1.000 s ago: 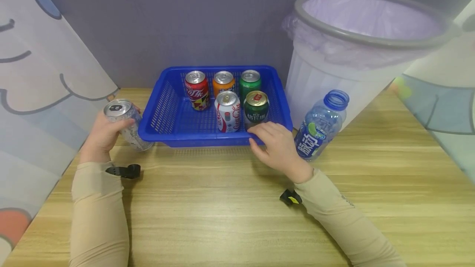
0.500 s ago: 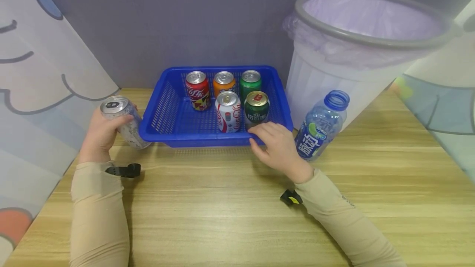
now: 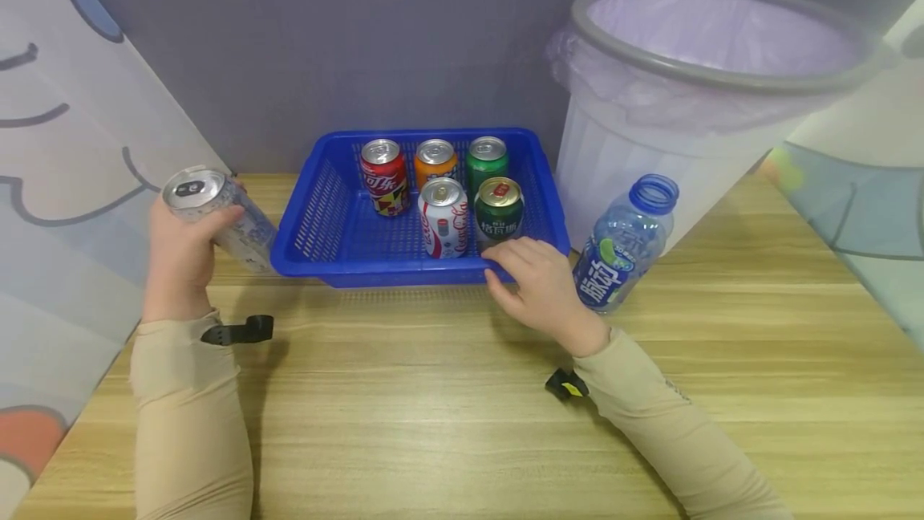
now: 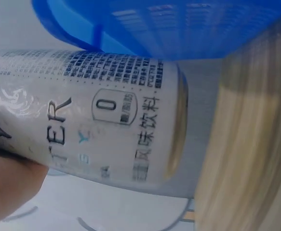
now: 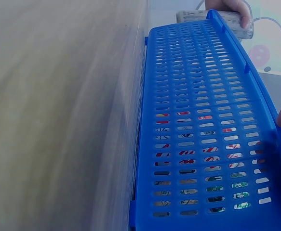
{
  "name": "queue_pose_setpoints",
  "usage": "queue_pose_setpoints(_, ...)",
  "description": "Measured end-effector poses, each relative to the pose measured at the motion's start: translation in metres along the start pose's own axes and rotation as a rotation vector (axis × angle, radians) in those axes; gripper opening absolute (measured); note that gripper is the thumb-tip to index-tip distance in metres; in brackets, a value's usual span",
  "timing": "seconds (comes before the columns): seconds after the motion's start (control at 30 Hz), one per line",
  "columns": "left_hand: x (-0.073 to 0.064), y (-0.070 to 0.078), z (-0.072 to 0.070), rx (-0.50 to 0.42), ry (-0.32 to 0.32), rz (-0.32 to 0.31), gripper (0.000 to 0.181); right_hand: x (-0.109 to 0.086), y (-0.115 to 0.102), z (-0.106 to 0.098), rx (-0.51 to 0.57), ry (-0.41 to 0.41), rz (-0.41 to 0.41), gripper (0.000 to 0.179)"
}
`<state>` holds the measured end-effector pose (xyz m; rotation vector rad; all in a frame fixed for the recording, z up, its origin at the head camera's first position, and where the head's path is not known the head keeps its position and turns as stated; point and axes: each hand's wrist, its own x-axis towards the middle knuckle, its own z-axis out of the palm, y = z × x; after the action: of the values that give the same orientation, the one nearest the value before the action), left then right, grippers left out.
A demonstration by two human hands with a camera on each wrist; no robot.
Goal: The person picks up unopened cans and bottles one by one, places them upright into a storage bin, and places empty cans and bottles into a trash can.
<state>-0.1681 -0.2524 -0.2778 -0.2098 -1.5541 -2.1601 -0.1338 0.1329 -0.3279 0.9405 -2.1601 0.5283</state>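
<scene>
My left hand (image 3: pixel 180 259) grips a grey-white drink can (image 3: pixel 249 235) beside the left end of the blue basket (image 3: pixel 404 267). The can leans, its top tilted to the left, and in the left wrist view a gap shows between its base and the wooden table (image 4: pixel 248 144). My right hand (image 3: pixel 537 287) holds the basket's front rim, fingers over the edge and thumb outside. Inside the basket stand a red can (image 3: pixel 385 183), an orange can (image 3: pixel 435 165), a white-and-red Coca-Cola can (image 3: pixel 443 223), a green can (image 3: pixel 487 167) and a dark green can with a gold top (image 3: pixel 498 215).
An uncapped blue plastic bottle (image 3: pixel 621 251) stands right of my right hand. Behind it is a tall white bin (image 3: pixel 613 135) lined with a purple bag. A grey panel (image 3: pixel 361 46) rises behind the basket, and a cartoon-printed wall (image 3: pixel 79 207) runs along the left.
My left hand has moved up and to the left with the drink can, which now tilts more. The right hand and the basket have stayed put.
</scene>
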Motion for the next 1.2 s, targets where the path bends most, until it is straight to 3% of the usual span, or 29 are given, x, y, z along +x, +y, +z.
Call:
queue_pose_setpoints(0.23, 0.001, 0.004, 0.008, -0.086, 0.058, 0.063, 0.039, -0.001, 0.0, 0.0, -0.003, -0.007, 0.011, 0.019)
queue_pose_setpoints(0.4, 0.0, 0.009, 0.012, -0.06, 0.103, 0.1, 0.039, -0.002, 0.001, 0.001, -0.005, -0.001, 0.009, 0.019)
queue_pose_setpoints(0.57, -0.003, 0.02, 0.017, -0.009, 0.192, 0.101, 0.044, -0.001, 0.001, 0.001, -0.002, 0.003, 0.002, 0.018)
queue_pose_setpoints(0.67, -0.006, 0.027, 0.021, -0.034, 0.215, 0.115, 0.047, 0.0, 0.001, 0.001, -0.001, 0.004, -0.002, 0.019)
queue_pose_setpoints(0.9, -0.009, 0.035, 0.026, -0.19, 0.148, 0.171, 0.045, 0.0, 0.001, 0.0, -0.002, 0.007, -0.002, 0.019)
queue_pose_setpoints(1.2, -0.013, 0.034, 0.036, -0.278, 0.018, 0.235, 0.038, -0.001, 0.001, 0.002, 0.002, 0.013, -0.006, 0.019)
